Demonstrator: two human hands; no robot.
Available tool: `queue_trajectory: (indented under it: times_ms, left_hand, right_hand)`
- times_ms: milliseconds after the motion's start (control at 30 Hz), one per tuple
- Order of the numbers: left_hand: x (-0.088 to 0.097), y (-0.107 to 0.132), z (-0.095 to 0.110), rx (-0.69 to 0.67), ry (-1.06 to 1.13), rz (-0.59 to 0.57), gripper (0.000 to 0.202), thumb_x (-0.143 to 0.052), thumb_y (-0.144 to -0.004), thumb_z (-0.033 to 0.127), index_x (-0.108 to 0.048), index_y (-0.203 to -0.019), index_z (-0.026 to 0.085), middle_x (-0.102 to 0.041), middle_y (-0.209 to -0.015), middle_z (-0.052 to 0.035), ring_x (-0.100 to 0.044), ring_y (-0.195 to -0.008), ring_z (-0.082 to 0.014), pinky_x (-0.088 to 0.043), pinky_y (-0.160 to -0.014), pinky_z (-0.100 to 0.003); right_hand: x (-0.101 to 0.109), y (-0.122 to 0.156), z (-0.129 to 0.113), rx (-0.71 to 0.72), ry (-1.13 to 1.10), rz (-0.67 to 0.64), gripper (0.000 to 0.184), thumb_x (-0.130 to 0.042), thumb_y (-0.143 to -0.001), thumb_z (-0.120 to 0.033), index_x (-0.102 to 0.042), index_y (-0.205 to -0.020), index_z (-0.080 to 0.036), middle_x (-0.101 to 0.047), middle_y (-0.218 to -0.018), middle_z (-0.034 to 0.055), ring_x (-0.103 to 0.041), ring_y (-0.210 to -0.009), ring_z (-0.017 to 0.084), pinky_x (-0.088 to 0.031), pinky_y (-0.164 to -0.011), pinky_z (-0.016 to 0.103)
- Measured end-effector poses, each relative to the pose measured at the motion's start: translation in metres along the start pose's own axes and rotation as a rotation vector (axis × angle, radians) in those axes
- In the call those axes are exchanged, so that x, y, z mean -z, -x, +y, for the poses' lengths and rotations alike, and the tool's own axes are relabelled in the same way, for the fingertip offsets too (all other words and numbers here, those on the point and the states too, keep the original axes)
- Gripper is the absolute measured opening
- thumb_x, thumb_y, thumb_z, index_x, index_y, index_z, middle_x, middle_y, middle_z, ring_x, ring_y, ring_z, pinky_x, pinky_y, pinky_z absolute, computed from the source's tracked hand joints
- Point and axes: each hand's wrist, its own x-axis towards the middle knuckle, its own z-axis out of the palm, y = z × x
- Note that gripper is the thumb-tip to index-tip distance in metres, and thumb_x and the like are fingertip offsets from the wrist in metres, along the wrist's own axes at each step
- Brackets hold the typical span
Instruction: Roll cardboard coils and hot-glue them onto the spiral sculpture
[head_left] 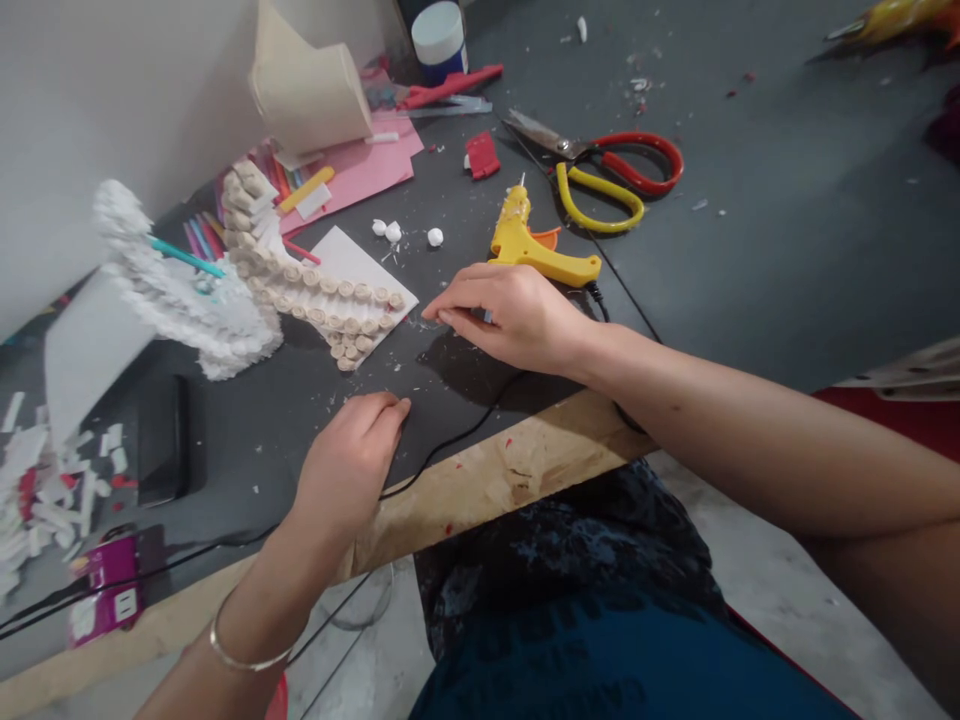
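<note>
My right hand hovers just in front of a yellow glue gun, thumb and fingers pinched together. A small pale bit shows by its palm, but I cannot make out what the fingertips hold. My left hand rests on the near side of the dark table, fingers curled together and partly hidden; nothing shows in them. Beyond it lies a curved craft piece edged with rows of beige paper rolls, on a white card. A fluffy white craft piece with a teal stick stands to its left.
Large scissors with red and yellow handles lie behind the glue gun. Near them are a red scrap and small white balls. A beige roll, a white-lidded jar, a black phone-like slab and white scraps surround the work.
</note>
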Motion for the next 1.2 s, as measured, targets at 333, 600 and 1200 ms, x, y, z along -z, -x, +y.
queue_trajectory:
  times_ms: [333,600,1200]
  left_hand:
    - [0.048,0.027,-0.034,0.548,0.192,0.256,0.022,-0.062,-0.087,0.026,-0.067,-0.109,0.025,-0.070,-0.099,-0.0040,-0.066,-0.089,-0.0228,-0.055,-0.082,-0.042]
    - [0.019,0.002,-0.012,0.737,1.302,0.388,0.012,-0.061,-0.085,0.029,-0.063,-0.096,0.024,-0.072,-0.098,-0.0041,-0.069,-0.089,-0.0145,-0.059,-0.081,-0.030]
    - [0.009,-0.036,-0.023,0.851,2.150,0.394,0.013,-0.060,-0.089,0.024,-0.068,-0.095,0.015,-0.068,-0.087,-0.0053,-0.064,-0.074,-0.0087,-0.054,-0.061,-0.016]
  right_hand:
    - [0.005,-0.002,0.000,0.026,0.023,0.051,0.030,-0.043,-0.093,-0.017,-0.073,-0.100,-0.014,-0.072,-0.094,0.0090,-0.063,-0.087,0.018,-0.049,-0.079,0.031]
    - [0.003,0.000,-0.002,0.020,0.067,0.103,0.026,-0.049,-0.090,-0.017,-0.073,-0.099,-0.018,-0.074,-0.093,0.0073,-0.068,-0.085,0.018,-0.054,-0.078,0.033]
    - [0.042,0.004,0.024,-0.317,0.814,0.160,0.049,-0.057,-0.087,-0.043,-0.060,-0.124,-0.011,-0.064,-0.117,0.0227,-0.060,-0.102,0.039,-0.048,-0.082,0.052]
